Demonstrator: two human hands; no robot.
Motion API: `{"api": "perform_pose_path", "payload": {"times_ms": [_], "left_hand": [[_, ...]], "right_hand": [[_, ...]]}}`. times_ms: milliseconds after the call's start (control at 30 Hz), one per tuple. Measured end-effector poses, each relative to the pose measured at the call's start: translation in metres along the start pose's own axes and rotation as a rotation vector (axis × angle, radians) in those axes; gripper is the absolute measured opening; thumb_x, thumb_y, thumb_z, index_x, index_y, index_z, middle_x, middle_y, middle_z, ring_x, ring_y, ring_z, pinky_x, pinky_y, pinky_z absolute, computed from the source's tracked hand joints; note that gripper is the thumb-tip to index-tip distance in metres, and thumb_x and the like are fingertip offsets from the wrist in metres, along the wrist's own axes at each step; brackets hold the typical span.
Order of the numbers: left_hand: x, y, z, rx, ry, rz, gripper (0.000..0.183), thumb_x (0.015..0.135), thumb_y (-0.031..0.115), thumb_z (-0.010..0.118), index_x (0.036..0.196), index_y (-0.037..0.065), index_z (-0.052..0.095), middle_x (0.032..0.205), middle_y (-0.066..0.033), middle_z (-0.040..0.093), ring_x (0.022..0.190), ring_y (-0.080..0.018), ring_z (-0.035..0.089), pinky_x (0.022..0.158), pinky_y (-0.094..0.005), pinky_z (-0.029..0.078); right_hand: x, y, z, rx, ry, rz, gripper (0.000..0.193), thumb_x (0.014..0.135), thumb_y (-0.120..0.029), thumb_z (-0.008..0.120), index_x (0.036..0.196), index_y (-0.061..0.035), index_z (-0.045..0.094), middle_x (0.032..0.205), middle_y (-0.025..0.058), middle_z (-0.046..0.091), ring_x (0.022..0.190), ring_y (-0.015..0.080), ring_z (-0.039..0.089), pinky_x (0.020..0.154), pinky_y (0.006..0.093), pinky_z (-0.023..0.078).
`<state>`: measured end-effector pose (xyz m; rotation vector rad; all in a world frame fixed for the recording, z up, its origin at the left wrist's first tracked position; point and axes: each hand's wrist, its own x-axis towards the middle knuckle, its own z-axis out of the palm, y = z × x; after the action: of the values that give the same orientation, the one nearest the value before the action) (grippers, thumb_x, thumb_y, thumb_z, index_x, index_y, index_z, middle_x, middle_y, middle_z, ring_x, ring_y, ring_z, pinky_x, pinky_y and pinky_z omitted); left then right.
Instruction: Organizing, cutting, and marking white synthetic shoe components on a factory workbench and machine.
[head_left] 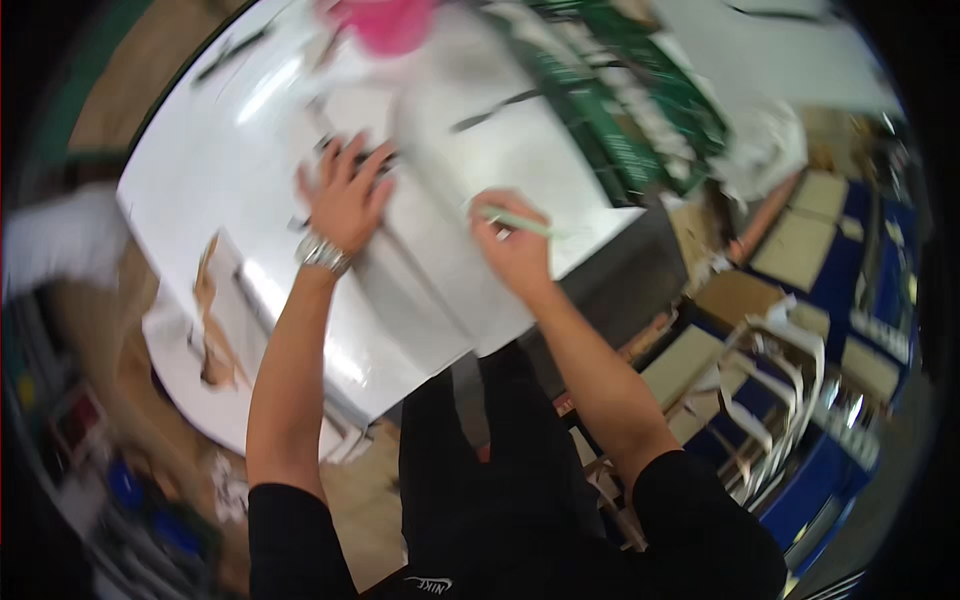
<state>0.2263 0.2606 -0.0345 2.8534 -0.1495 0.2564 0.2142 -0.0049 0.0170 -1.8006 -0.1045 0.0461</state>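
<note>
My left hand, with a metal-banded watch at the wrist, lies with fingers spread over a white sheet. Under and beside its fingertips is a small dark object, too blurred to name. To the right, my right hand is closed around a slim pale green pen-like tool. Whether it is a pen or a cutter does not show. A long straight edge runs across the sheets between my hands.
A pink container stands at the far side of the white table. Green printed packaging lies at the far right. Several beige-topped blue boxes and a pale rack stand right of the table. Brown scraps lie at left.
</note>
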Motion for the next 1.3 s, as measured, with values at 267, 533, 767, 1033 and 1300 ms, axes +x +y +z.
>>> {"api": "perform_pose_path", "payload": {"times_ms": [267,533,767,1033,1300], "left_hand": [[0.002,-0.004,-0.006,-0.009,0.022,-0.054,0.046,0.100,0.048,0.067,0.145,0.039,0.063,0.159,0.0059,0.051,0.151,-0.0247,0.040,0.118,-0.0735,0.017],[0.000,-0.009,0.008,-0.018,0.133,-0.005,0.042,0.101,0.052,0.063,0.141,0.039,0.066,0.156,0.0051,0.056,0.150,-0.0228,0.042,0.114,-0.0756,0.018],[-0.002,-0.008,0.010,0.001,0.121,-0.036,0.045,0.100,0.053,0.066,0.143,0.043,0.064,0.159,0.0088,0.052,0.151,-0.0213,0.042,0.119,-0.0716,0.017],[-0.002,-0.007,0.009,0.028,0.102,-0.048,0.045,0.100,0.053,0.066,0.144,0.043,0.064,0.160,0.0090,0.052,0.151,-0.0205,0.042,0.119,-0.0704,0.017],[-0.002,-0.007,0.009,0.015,0.111,-0.042,0.045,0.100,0.053,0.066,0.144,0.044,0.064,0.159,0.0087,0.052,0.151,-0.0205,0.041,0.119,-0.0709,0.017]], "right_hand": [[0.032,0.021,0.073,-0.044,-0.165,-0.124,0.007,0.090,-0.002,0.079,0.094,-0.0006,0.074,0.079,0.0028,0.069,0.064,0.0056,0.056,0.056,0.0237,0.045],[0.043,0.025,0.077,-0.169,-0.297,-0.275,0.008,0.089,-0.002,0.078,0.089,-0.0003,0.070,0.074,0.0038,0.064,0.060,0.0088,0.053,0.054,0.0260,0.043],[0.041,0.027,0.072,-0.169,-0.361,-0.261,0.007,0.090,-0.001,0.076,0.089,0.0000,0.070,0.076,0.0042,0.063,0.061,0.0090,0.053,0.055,0.0259,0.042],[0.040,0.033,0.074,-0.123,-0.227,-0.265,0.007,0.092,-0.002,0.076,0.090,0.0004,0.070,0.076,0.0043,0.063,0.062,0.0091,0.054,0.055,0.0252,0.042],[0.040,0.029,0.073,-0.179,-0.247,-0.315,0.008,0.090,-0.003,0.078,0.088,-0.0013,0.070,0.072,0.0040,0.060,0.058,0.0095,0.052,0.053,0.0259,0.041]]}}
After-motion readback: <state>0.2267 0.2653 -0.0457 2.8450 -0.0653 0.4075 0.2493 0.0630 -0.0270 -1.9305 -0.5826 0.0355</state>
